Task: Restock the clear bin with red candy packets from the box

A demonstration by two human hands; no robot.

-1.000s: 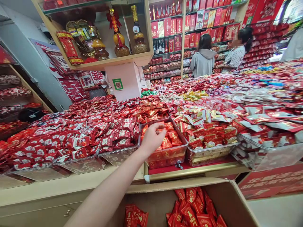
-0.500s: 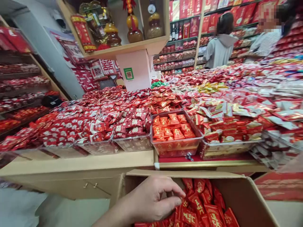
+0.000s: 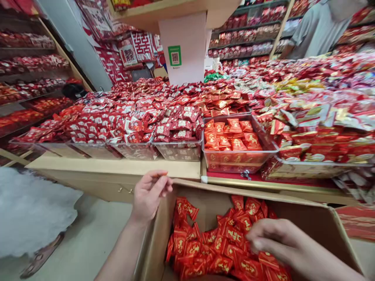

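A cardboard box (image 3: 187,186) stands before me, with many red candy packets (image 3: 219,244) with gold print heaped inside. My left hand (image 3: 150,195) is above the box's left edge, its thumb and fingers pinched together. A small orange-red bit shows at its fingertips, too little to name. Inside the box, my right hand (image 3: 277,240) is low over the packets, thumb and fingers curled toward each other. It is slightly blurred, and whatever is between its fingertips cannot be made out.
Behind the box, a clear plastic bin (image 3: 238,160) of similar red packets sits on the counter (image 3: 117,166). More bins of wrapped sweets line both sides. A white post (image 3: 187,47) rises behind them. Someone in a grey top (image 3: 316,31) stands at the back right. White fabric (image 3: 32,210) is at lower left.
My left hand has moved from over the packets to the box's left edge. My right hand has come into view over the packets. The view has tilted down.
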